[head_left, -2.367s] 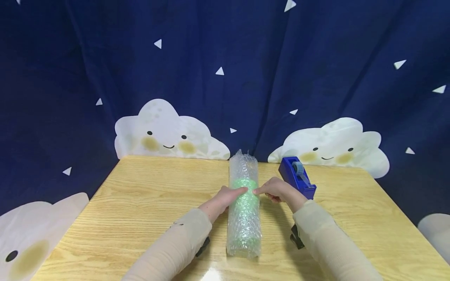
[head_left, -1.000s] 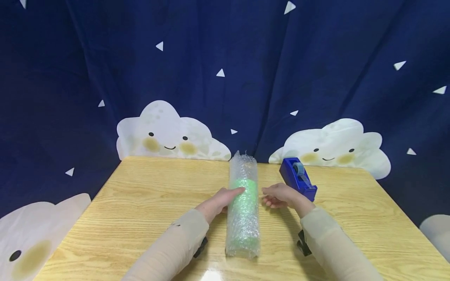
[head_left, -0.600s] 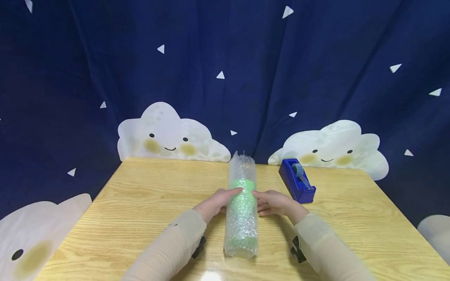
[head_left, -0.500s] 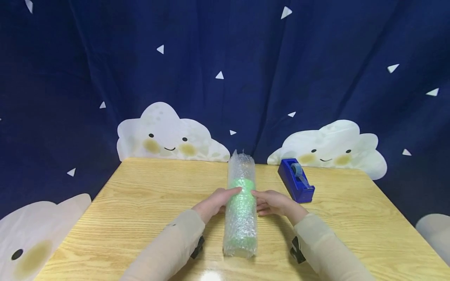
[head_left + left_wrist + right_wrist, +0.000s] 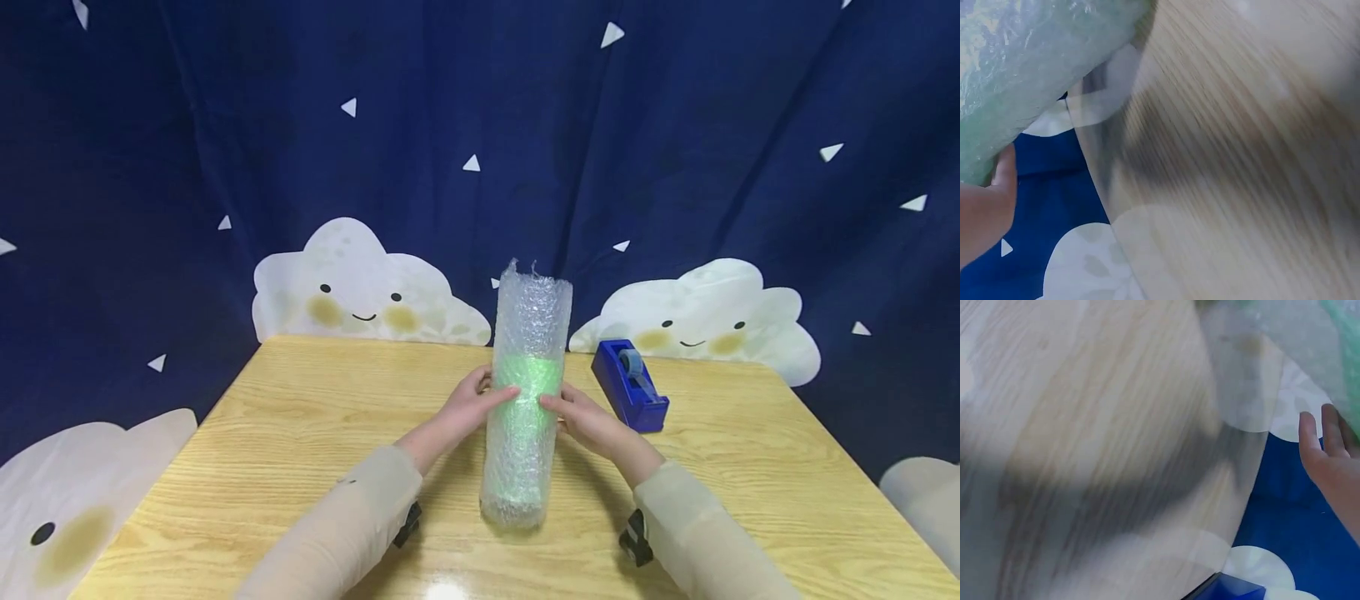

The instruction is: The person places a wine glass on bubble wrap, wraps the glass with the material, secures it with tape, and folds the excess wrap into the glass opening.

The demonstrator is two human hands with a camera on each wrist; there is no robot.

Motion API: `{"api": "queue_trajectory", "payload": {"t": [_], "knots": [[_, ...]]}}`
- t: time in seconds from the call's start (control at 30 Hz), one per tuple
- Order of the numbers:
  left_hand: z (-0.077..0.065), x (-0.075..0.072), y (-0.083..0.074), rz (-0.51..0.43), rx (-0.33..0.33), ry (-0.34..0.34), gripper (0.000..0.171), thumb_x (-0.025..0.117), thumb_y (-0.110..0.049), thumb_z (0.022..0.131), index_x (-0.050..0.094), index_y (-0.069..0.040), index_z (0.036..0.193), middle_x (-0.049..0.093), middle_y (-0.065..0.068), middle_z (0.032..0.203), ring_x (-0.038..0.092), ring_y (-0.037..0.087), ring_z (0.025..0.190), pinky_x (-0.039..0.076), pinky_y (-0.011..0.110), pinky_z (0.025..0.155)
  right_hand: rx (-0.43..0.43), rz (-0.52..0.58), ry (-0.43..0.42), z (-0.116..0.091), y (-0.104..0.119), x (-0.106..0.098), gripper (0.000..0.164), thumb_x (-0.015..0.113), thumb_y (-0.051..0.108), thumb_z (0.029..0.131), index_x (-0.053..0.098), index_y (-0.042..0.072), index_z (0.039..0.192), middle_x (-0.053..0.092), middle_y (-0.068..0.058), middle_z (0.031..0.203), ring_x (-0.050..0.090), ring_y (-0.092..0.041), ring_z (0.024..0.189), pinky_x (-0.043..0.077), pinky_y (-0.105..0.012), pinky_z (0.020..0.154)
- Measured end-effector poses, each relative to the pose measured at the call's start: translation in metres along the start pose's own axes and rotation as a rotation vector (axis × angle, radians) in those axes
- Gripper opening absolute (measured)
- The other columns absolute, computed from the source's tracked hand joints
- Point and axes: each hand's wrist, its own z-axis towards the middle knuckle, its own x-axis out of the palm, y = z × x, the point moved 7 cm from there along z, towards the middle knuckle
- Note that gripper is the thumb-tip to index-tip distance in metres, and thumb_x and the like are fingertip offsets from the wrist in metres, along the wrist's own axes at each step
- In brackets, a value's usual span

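A long bubble-wrapped roll point(image 5: 525, 458) with a green item inside stands at the middle of the head view, its far end tilted up. My left hand point(image 5: 468, 404) grips its left side, thumb on the top face and fingers partly behind. On the opposite side my right hand point(image 5: 592, 421) holds it with the thumb in front. The wrapped bundle point(image 5: 1029, 69) fills the upper left of the left wrist view. In the right wrist view some fingers of the right hand point(image 5: 1338, 462) extend beside it. Whether the near end touches the table cannot be told.
A blue tape dispenser point(image 5: 633, 396) with a roll of clear tape sits right of the bundle on the wooden table point(image 5: 337, 417). Behind the table's far edge hangs a dark blue curtain point(image 5: 405, 167) with white clouds and triangles.
The right hand came off the bundle, then returned to its side. Both hands have since raised the bundle, and its far end now stands higher. The dispenser stays in place.
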Motion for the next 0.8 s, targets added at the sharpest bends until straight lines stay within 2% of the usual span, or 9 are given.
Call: {"api": "queue_trajectory", "payload": {"t": [0.13,0.3,0.47,0.6,0.67,0.8], "knots": [[-0.002,-0.004,-0.007,0.012,0.078,0.029,0.064,0.063,-0.029,0.088,0.034,-0.008,0.142,0.05,0.014,0.136,0.05,0.031,0.122,0.043,0.044,0.102,-0.028,-0.065,-0.032,-0.001,0.009,-0.002,0.072,0.053,0.032,0.094,0.018,-0.004,0.145,0.037,-0.026,0.141,0.05,-0.018,0.118,0.032,-0.049,0.109],[-0.005,-0.008,-0.024,0.007,0.183,0.09,0.063,0.066,-0.015,0.086,0.034,-0.011,0.141,0.047,0.014,0.139,0.047,0.032,0.126,0.042,0.044,0.103,-0.047,-0.151,-0.067,-0.006,0.028,-0.004,0.08,0.063,0.031,0.087,0.018,0.001,0.146,0.037,-0.024,0.143,0.04,-0.035,0.13,0.032,-0.052,0.109],[-0.009,-0.01,-0.037,0.091,0.254,0.116,0.07,0.07,-0.01,0.081,0.033,-0.011,0.14,0.046,0.012,0.141,0.043,0.03,0.129,0.036,0.046,0.108,-0.094,-0.208,-0.069,-0.012,0.044,-0.004,0.087,0.069,0.028,0.083,0.016,0.007,0.148,0.034,-0.021,0.147,0.035,-0.04,0.133,0.037,-0.053,0.105],[-0.013,-0.008,-0.038,0.137,0.287,0.129,0.072,0.071,-0.01,0.079,0.032,-0.009,0.139,0.048,0.013,0.138,0.042,0.029,0.129,0.034,0.049,0.107,-0.142,-0.254,-0.087,-0.014,0.043,-0.006,0.083,0.073,0.023,0.08,0.024,0.008,0.146,0.036,-0.019,0.146,0.034,-0.041,0.134,0.033,-0.055,0.107],[-0.013,-0.007,-0.035,0.149,0.284,0.137,0.073,0.072,-0.011,0.079,0.032,-0.01,0.139,0.047,0.012,0.138,0.04,0.028,0.13,0.033,0.049,0.108,-0.147,-0.27,-0.105,-0.014,0.038,-0.007,0.082,0.074,0.022,0.079,0.027,0.009,0.144,0.038,-0.017,0.145,0.035,-0.04,0.133,0.031,-0.057,0.108],[-0.011,-0.004,-0.027,0.153,0.255,0.147,0.075,0.073,-0.011,0.079,0.03,-0.012,0.14,0.045,0.009,0.14,0.036,0.027,0.133,0.028,0.052,0.11,-0.148,-0.291,-0.132,-0.015,0.03,-0.009,0.078,0.075,0.021,0.078,0.032,0.008,0.142,0.043,-0.017,0.141,0.04,-0.04,0.129,0.034,-0.055,0.105]]}}
